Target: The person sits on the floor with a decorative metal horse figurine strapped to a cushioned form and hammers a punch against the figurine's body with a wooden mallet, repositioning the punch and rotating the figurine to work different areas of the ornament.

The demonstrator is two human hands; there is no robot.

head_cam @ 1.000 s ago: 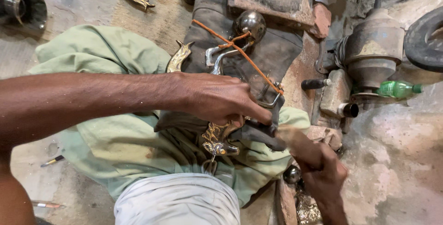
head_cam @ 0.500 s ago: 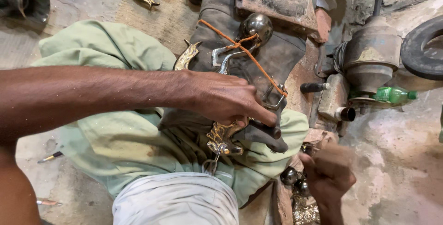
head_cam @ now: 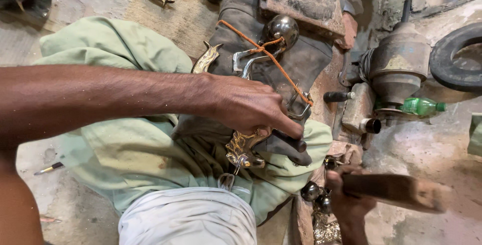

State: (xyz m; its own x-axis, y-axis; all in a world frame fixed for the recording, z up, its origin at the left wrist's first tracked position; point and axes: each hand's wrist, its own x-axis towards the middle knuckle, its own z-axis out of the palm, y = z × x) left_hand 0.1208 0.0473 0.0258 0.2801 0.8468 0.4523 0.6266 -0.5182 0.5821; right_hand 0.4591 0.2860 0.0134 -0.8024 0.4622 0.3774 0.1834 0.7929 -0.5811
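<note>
- The left hand (head_cam: 248, 107) has barely shifted since half a second ago: it stays reached in from the left across the pale green cloth (head_cam: 120, 139), fingers curled down and closed on a dark punch-like tool (head_cam: 288, 140) whose tip pokes out to the right of the fingertips.
- The ornate brass piece (head_cam: 243, 150) lies just below that hand, on the green cloth and dark leather in the lap, touching the underside of the fingers; it has not moved.
- Farther off, a polished metal ball (head_cam: 282, 28) with bent rods, tied with orange cord (head_cam: 271, 59), rests on the dark leather apron (head_cam: 301, 64), unchanged.
- The right hand (head_cam: 349, 195) has changed most: before it sat low at the near right with the wooden piece tucked close; now it is fisted round a wooden mallet (head_cam: 396, 191) that lies level, blurred, stretching right.
- That mallet sits right of and nearer than the brass piece, clearly apart from it.
- At the far right stand a grimy metal motor housing (head_cam: 399, 67) and a green plastic bottle (head_cam: 419, 106).
</note>
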